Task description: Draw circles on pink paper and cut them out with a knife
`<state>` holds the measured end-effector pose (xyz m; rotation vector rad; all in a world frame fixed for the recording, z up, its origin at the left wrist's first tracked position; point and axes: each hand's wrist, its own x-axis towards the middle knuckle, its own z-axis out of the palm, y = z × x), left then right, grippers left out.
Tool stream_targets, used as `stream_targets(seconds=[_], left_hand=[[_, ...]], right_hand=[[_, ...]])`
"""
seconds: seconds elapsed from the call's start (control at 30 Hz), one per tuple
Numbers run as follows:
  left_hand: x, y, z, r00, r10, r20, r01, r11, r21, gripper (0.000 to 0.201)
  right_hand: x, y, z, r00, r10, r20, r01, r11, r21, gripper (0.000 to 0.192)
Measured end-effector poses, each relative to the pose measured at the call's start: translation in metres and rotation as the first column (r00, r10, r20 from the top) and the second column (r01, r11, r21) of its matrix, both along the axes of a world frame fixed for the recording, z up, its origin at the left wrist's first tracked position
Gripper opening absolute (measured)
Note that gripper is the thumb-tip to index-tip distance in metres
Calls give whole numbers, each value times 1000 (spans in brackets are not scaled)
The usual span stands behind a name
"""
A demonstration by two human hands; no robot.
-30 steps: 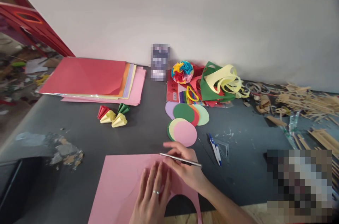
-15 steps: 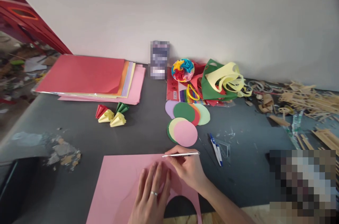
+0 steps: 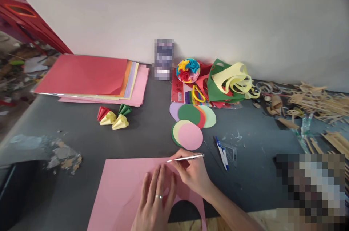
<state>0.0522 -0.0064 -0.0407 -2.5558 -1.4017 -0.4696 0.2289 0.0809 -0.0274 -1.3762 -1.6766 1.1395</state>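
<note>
A: Far L?
B: Paper stack (image 3: 84, 76), red on top; nr it, folded paper pieces (image 3: 120, 122).
A: Ctr?
B: Pink sheet (image 3: 117, 187) flat on table (image 3: 149, 132), curved cutout toward its R; L hand (image 3: 153, 205) palm-down on it, fingers slightly spread. R hand (image 3: 192, 174) pinches silver pen (image 3: 189, 157), tip nr sheet's far edge; contact: can't tell.
A: R side?
B: Rounded paper pieces (image 3: 191, 136), overlapping, beyond R hand; wood strips (image 3: 316, 102), far R.

Your left hand (image 3: 154, 202) rests spread on the pink sheet (image 3: 117, 187); your right hand (image 3: 193, 172) grips a slim silvery tool (image 3: 188, 157) near the overlapping coloured circles (image 3: 190, 135).
</note>
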Motion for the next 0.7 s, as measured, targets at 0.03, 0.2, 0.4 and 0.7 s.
stream_targets(seconds=[0.03,0.2,0.4,0.7], left_hand=[[0,0,0,1000,-4,3,4,1000,1,85],[-1,1,0,1000,-10,-14,10,1000,-19,77],[3,1,-2,998,23,-57,-20,999,51,69],[6,-2,-9,998,46,-30,-45,998,51,64]], right_hand=[[0,0,0,1000,5,4,-5,1000,6,20],[2,0,3,999,42,28,-43,999,24,19],[13,13,9,986,162,38,-163,987,13,12],[23,13,9,983,172,66,-171,985,-24,16]])
